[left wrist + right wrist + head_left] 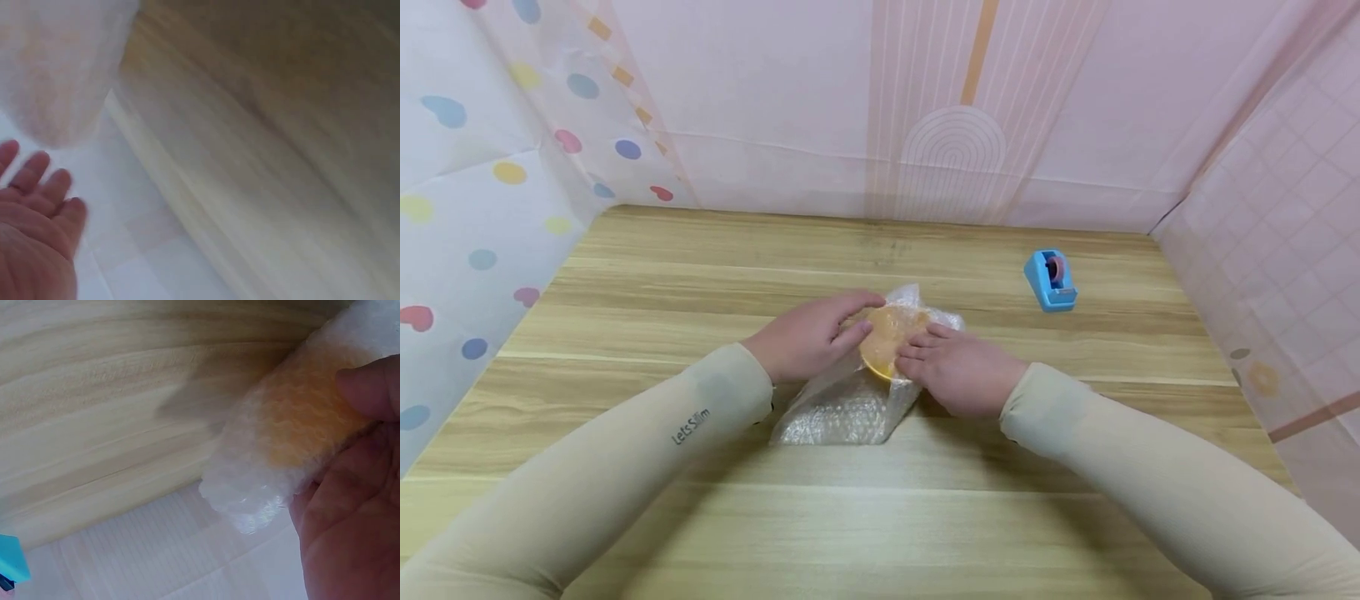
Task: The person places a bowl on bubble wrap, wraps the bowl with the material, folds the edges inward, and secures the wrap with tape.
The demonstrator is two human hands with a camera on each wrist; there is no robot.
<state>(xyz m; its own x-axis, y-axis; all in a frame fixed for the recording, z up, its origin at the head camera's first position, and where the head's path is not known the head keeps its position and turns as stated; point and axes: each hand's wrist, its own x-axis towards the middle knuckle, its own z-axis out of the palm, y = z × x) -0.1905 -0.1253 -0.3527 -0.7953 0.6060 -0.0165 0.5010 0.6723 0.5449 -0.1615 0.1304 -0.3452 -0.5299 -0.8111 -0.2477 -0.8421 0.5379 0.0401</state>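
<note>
A sheet of bubble wrap (842,417) lies partly folded over a round yellow-orange object (886,333), which has a bowl-like yellow rim at its near side. The wrap hides the rest of its shape. My left hand (808,335) is at the object's left side, thumb and fingers spread at its edge; in the left wrist view that hand (40,231) has loosely extended fingers. From the right, my right hand (958,367) presses fairly straight fingers on the wrapped top. Its thumb (369,387) touches the wrap's side in the right wrist view, while its other fingertips are hidden there.
A blue tape dispenser (1051,282) with a pink roll stands toward the back right of the wooden table (700,275). Patterned sheets (775,100) hang behind the table and along both sides.
</note>
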